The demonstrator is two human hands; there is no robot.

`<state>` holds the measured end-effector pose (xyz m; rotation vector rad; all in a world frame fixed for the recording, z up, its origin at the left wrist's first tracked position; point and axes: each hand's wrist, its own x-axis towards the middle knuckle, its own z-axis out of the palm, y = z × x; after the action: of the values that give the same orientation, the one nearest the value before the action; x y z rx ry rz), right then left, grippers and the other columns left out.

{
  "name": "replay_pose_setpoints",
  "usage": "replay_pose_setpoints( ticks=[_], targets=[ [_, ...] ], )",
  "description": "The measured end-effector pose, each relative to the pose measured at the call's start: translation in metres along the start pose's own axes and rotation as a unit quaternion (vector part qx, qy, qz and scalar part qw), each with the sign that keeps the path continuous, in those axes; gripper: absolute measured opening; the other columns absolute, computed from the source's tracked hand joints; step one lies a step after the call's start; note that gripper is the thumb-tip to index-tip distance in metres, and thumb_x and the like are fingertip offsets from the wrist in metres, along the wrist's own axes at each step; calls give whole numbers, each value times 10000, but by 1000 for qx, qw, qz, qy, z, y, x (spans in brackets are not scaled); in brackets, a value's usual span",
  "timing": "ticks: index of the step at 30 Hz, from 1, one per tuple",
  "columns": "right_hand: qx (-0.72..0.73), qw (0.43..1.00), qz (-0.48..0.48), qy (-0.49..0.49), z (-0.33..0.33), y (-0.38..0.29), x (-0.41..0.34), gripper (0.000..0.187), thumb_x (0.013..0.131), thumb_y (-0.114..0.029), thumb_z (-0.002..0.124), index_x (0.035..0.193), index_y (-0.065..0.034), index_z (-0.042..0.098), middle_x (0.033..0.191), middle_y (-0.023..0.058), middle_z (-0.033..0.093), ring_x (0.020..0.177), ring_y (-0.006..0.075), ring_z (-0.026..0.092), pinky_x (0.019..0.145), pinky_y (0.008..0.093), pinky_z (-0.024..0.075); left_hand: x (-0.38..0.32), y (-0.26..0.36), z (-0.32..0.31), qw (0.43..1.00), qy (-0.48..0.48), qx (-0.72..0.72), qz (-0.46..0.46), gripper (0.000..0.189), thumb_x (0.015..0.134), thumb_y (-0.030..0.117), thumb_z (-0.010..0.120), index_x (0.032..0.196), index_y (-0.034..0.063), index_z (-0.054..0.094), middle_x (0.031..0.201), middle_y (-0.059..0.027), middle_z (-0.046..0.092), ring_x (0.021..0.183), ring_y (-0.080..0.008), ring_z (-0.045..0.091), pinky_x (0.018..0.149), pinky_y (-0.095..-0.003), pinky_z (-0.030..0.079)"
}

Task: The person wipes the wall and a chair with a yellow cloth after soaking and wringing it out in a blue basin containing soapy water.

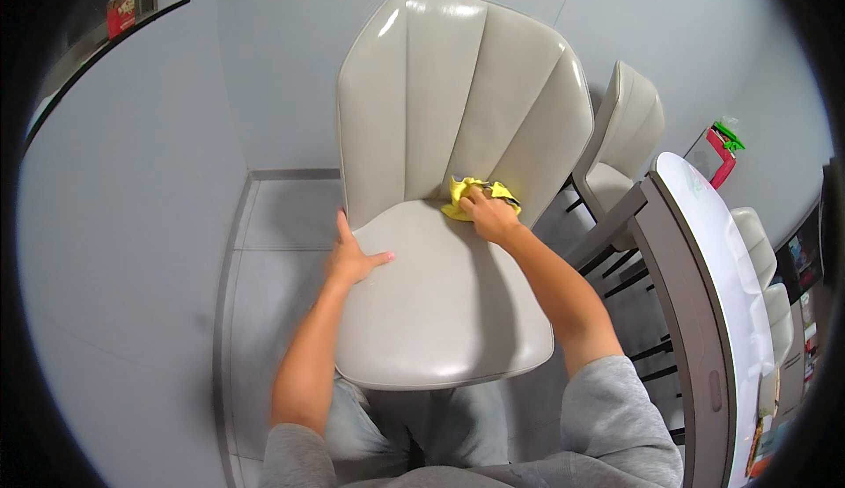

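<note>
A beige padded chair faces me, its glossy backrest (439, 92) seamed into upright panels and its smooth seat (422, 316) just in front of my legs. My right hand (492, 214) holds a crumpled yellow cloth (461, 205) with some grey on it. The cloth lies against the crease where seat and backrest meet, right of the middle. My left hand (353, 258) grips the seat's left rear edge, thumb on top and one finger up along the backrest's side. Its other fingers are hidden below the edge.
At right stands a table with a white top (716, 244) and grey-brown frame. Another beige chair (624, 138) is behind it, and further chairs (754, 244) line its far side. Grey walls (132, 237) rise at left and back. A dark-framed opening (112, 32) is upper left.
</note>
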<state>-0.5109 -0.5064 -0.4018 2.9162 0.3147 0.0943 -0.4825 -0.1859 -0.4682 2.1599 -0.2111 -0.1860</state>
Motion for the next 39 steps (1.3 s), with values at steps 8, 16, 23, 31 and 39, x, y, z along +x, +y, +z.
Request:
replay_pose_setpoints(
  ticks=[8,16,23,31,39],
  targets=[
    [-194,908,73,364,-147,81,5,438,839,-15,561,1267,-87,498,1306,177,512,1072,365,632,751,450,610,-2,-2,2,1000,4,-13,6,1414,624,388,941,1569,101,-72,1463,-299,420,1329,-415,477,1080,-459,438],
    [-171,803,196,536,-195,100,26,323,757,-198,699,1077,-159,676,1046,101,634,928,326,598,734,426,488,6,-18,4,996,33,-53,66,1374,635,347,937,1564,64,-35,1485,-291,400,1348,-411,459,1089,-440,429],
    [-107,942,100,302,14,12,-20,227,714,-188,691,916,-86,669,939,110,653,875,284,649,728,421,528,-3,-3,1,999,4,-34,6,1359,631,348,939,1568,70,-6,1484,-287,413,1342,-407,471,1080,-442,432],
    [-117,979,1,166,-6,26,-40,227,749,-211,713,952,-119,673,946,115,630,846,291,666,704,407,538,4,-7,11,998,18,-60,15,1339,611,328,952,1561,90,39,1462,-260,442,1319,-392,496,1063,-438,449],
    [-211,869,109,434,-204,131,-40,368,725,-175,732,1077,-163,625,927,45,625,813,275,679,634,400,562,8,-10,5,999,11,-50,8,1343,597,331,959,1558,85,53,1456,-257,445,1305,-402,504,1061,-441,451]
  ],
)
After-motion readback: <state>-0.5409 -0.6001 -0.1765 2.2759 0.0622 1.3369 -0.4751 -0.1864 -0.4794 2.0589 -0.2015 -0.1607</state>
